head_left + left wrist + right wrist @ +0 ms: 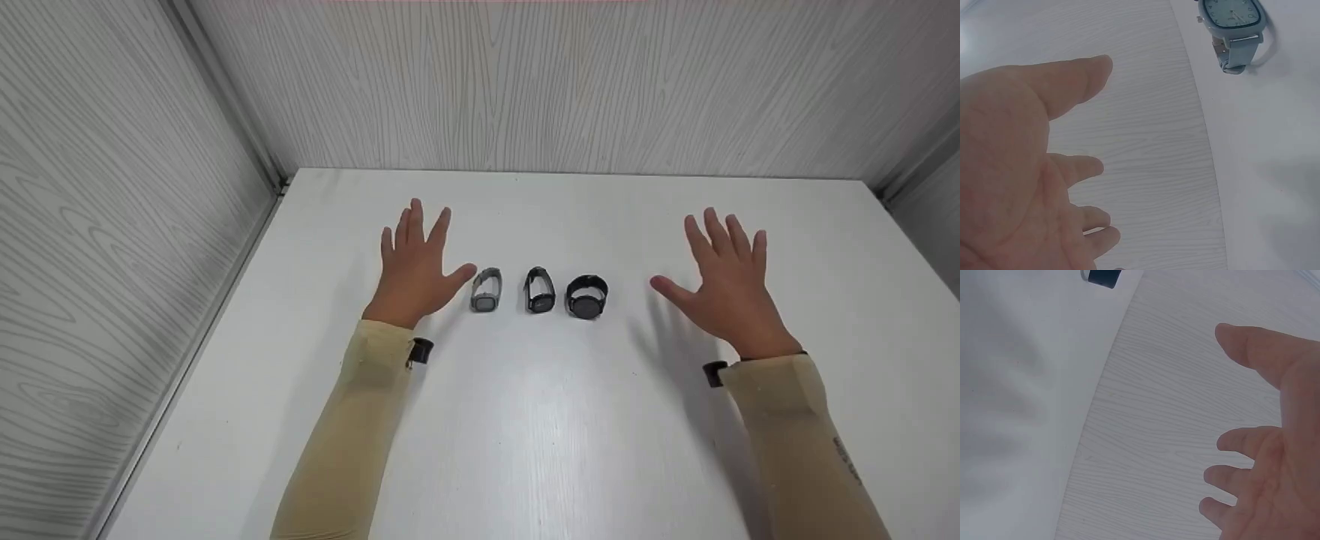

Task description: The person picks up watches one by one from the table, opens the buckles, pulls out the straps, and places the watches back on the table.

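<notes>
Three wristwatches stand in a row on a white table. The grey-strapped watch (486,302) is at the left, a slim black watch (541,302) in the middle, and a black watch with a round face (586,306) at the right. My left hand (412,277) is spread left of the row, its thumb tip close by the grey watch. In the left wrist view this grey watch (1234,17) shows a rounded square dial with numerals. My right hand (727,292), fingers spread and holding nothing, hovers to the right of the round watch. Part of a dark strap (1104,277) shows in the right wrist view.
The white tabletop (510,450) reaches back to a wood-grain panel (525,90). Another wood-grain panel (90,247) rises along the left edge, with a metal strip at its base. Beige sleeves cover both forearms, and a small black camera (421,350) sits at the left wrist.
</notes>
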The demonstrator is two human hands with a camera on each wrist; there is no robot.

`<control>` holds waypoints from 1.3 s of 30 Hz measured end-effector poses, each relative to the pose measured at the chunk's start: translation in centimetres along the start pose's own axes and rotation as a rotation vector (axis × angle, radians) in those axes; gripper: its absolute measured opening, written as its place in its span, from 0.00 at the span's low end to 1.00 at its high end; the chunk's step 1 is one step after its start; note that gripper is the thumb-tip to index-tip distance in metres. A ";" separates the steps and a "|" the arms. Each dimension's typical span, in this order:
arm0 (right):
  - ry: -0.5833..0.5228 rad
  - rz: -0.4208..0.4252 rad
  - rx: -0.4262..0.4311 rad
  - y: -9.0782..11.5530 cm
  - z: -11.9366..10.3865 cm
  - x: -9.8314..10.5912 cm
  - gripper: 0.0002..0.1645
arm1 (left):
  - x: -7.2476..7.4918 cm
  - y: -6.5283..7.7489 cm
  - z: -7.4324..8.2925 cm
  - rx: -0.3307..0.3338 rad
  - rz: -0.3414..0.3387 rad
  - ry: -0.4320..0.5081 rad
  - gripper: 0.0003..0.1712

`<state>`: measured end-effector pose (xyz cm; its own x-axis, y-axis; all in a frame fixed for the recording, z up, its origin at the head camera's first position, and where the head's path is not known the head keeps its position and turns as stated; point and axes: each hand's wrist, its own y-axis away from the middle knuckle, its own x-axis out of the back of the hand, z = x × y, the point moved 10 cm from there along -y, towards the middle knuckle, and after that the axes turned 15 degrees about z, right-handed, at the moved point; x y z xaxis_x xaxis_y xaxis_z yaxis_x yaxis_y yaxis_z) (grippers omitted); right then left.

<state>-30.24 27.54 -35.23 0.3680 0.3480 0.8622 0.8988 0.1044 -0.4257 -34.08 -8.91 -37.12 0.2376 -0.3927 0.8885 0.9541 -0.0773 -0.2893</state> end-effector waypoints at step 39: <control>-0.132 -0.030 0.026 0.1 -1.8 -0.7 0.53 | -2.3 0.8 1.8 -0.051 -0.121 0.109 0.50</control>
<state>-30.01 25.61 -35.39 0.3052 0.4638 0.8317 0.9017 0.1400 -0.4090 -33.55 -6.43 -38.76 0.0973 -0.4744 0.8749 0.9634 -0.1756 -0.2023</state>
